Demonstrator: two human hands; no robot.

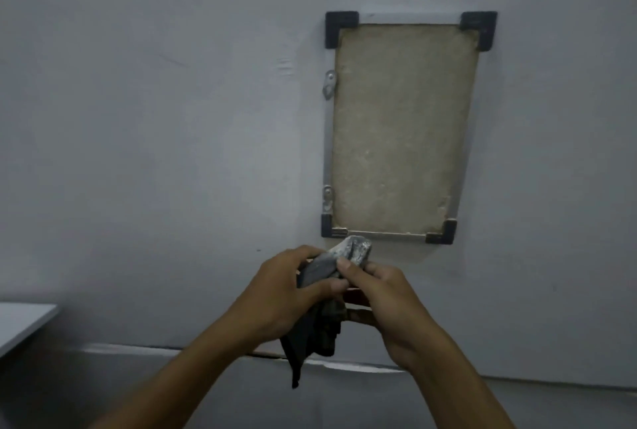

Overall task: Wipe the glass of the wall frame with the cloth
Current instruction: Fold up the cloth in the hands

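A rectangular wall frame (pixel 400 129) hangs on the grey wall, with black corner caps, a thin metal rim and a dull beige, dusty pane. Just below its bottom edge I hold a dark grey cloth (pixel 324 308) bunched between both hands. My left hand (pixel 286 294) grips the cloth from the left, and my right hand (pixel 386 301) pinches it from the right. A dusty, pale fold of the cloth sticks up above my fingers, and a dark tail hangs down below them. The cloth is apart from the frame.
Two small metal clips (pixel 329 82) sit on the frame's left rim. A white tabletop corner (pixel 24 322) shows at the lower left. A ledge (pixel 517 380) runs along the wall's foot.
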